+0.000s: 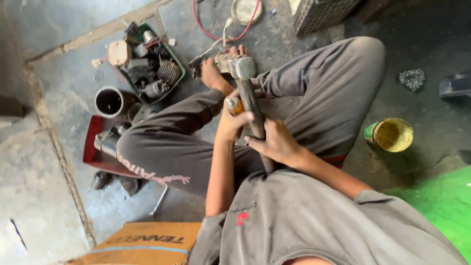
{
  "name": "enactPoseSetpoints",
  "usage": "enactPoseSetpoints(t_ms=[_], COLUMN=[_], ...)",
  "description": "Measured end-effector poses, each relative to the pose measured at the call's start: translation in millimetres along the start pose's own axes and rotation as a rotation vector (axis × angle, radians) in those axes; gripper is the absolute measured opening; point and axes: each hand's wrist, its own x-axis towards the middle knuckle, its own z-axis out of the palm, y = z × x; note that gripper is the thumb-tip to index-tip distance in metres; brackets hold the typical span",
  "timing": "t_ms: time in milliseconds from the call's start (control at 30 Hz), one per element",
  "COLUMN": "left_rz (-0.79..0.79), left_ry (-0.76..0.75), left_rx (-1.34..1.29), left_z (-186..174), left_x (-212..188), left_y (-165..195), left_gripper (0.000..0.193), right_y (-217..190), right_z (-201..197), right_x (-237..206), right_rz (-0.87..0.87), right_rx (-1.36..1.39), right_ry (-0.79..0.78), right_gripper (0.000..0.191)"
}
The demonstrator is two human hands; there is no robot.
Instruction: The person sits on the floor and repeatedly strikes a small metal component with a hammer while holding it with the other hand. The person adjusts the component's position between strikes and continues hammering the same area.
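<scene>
I sit on the concrete floor with my knees bent. My right hand [277, 143] grips the dark handle of a hammer [251, 100], whose steel head [243, 67] points away from me. Just left of the handle, my left hand [233, 121] is closed on a small tool with an orange-yellow grip [234, 105], and its fingertips touch the hammer handle. Beyond the hammer head, my bare foot [213, 74] rests against a small metal part [222, 62] with white wires. The tool's tip is hidden.
A green tray [179, 73] of engine parts sits at the upper left, with a black pipe end [109, 101] and a red tray [91, 142] below it. A yellow tin [392, 134] stands at the right, a cardboard box [147, 239] is near me, and a red wire [206, 32] loops ahead.
</scene>
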Motion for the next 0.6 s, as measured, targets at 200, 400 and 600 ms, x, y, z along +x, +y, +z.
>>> enactPoseSetpoints(t_ms=[200,400,600], left_rz=[0.064,0.108,0.453], left_ry=[0.149,0.213,0.45], left_rx=[0.076,0.452,0.687], left_z=[-25.0,-40.9,-53.3], left_x=[-9.9,-24.6,1.1], left_y=[8.8,11.7,2.0], left_gripper=[0.046,0.024,0.03], right_y=[-3.9,15.4,27.2], right_z=[-2.5,45.9,52.0], right_x=[14.3,-5.8,7.2], right_rz=[-0.071,0.546,0.589], right_rx=[-0.403,0.664,0.671], right_ry=[-0.225,-0.306,-0.157], right_gripper=[0.063,0.028,0.036])
